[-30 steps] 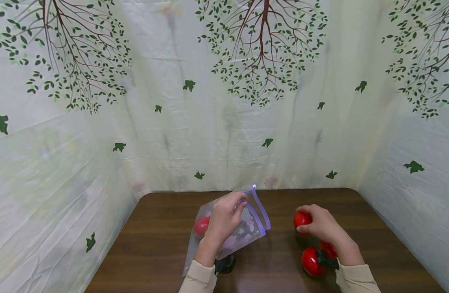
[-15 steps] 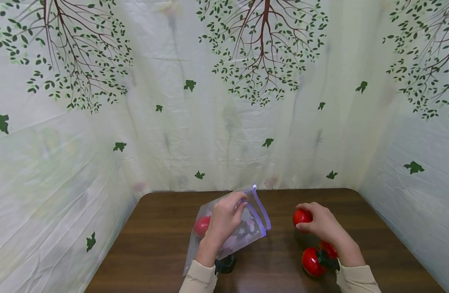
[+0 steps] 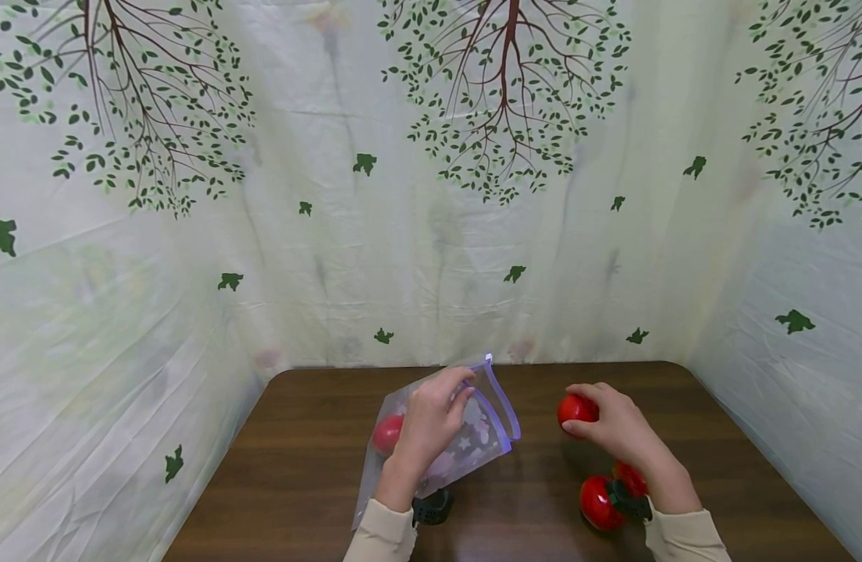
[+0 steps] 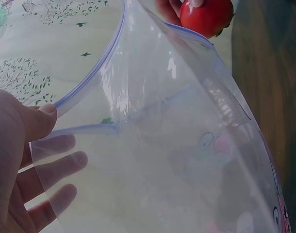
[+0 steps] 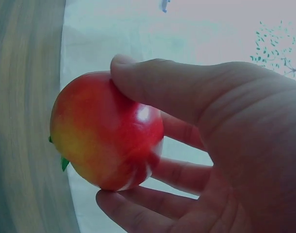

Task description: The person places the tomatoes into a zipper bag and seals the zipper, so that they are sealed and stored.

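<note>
My left hand (image 3: 431, 425) pinches the rim of a clear zip bag (image 3: 469, 449) with purple zip edges. In the left wrist view the bag's mouth (image 4: 90, 77) gapes, thumb on one side and the other fingers showing through the plastic. Inside the bag, a red round thing (image 3: 386, 434) lies near its far end, left of the hand. My right hand (image 3: 624, 425) holds a red tomato (image 3: 574, 414) between thumb and fingers. Seen from the right wrist, that tomato (image 5: 106, 131) has a yellowish patch and green leaf tips underneath.
On the brown wooden table (image 3: 297, 468), a tomato (image 3: 600, 503) sits below the right wrist, with another red one (image 3: 629, 478) partly hidden behind it. Black wrist devices show at both cuffs. A pale curtain (image 3: 438, 273) with printed trees and leaves hangs around the table.
My right hand has shifted slightly to the left and up, carrying the tomato with it. The left hand and the bag stay in place.
</note>
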{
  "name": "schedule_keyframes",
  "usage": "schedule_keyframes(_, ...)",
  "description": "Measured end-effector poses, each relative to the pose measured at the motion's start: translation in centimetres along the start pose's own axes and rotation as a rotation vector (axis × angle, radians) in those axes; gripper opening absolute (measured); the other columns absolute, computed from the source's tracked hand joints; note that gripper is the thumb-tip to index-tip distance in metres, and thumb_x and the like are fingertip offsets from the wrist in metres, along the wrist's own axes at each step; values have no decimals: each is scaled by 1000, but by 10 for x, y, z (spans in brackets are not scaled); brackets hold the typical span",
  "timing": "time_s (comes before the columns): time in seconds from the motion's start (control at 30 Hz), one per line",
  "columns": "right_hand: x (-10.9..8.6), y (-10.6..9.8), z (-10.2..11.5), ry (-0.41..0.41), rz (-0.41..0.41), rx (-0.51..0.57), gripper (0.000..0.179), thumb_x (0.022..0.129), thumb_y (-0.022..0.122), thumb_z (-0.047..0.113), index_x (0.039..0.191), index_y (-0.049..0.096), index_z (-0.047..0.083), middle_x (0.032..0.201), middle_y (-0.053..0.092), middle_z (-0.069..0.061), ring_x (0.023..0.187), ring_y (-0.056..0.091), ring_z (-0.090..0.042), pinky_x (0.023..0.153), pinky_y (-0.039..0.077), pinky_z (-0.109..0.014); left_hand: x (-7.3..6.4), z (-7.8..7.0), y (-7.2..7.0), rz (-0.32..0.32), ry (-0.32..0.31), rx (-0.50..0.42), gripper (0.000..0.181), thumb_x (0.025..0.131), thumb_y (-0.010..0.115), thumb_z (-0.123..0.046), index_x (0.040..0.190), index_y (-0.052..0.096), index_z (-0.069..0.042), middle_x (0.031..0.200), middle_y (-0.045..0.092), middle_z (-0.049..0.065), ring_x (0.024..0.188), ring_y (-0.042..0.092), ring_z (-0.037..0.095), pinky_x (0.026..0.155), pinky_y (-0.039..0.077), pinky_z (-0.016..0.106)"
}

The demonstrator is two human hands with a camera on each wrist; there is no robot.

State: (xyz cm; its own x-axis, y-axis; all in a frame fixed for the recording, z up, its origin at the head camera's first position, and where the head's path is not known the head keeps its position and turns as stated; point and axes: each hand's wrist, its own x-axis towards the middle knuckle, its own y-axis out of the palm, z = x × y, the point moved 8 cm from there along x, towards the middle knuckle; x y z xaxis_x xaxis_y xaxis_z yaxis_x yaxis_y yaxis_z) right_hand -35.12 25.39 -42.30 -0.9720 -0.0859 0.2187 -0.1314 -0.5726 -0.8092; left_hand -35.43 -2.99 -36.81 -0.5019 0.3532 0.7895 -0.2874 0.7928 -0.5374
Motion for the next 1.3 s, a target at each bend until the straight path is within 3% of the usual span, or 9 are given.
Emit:
schedule_keyframes(0.7,-2,-2,24,-45,-78,51,57,85,81,40,132,63,15,123,63,-9,107,59,-31,78,58,-45,-2,3,0,-1,-19,-14,26,91,76,-10,115,68,-14,109,71,-1,98,68,11,87,56,32)
schedule_keyframes(1.03,-1,3,29,-34,-66,93,60,84,80,45,135,61,17,127,62,-9,110,58,-31,78,58,-43,-2,6,1,21,-52,-35,24,93,73,-12,117,68,-15,111,71,0,100,67,10,90,55,30)
schedule_keyframes(1.3,-2,4,38,-65,-89,96,57,85,80,43,134,62,19,124,63,-6,106,59,-28,78,58,-42,-1,3,-2,3,-33,-34,30,92,75,-10,121,68,-13,114,71,2,103,68,13,90,55,32)
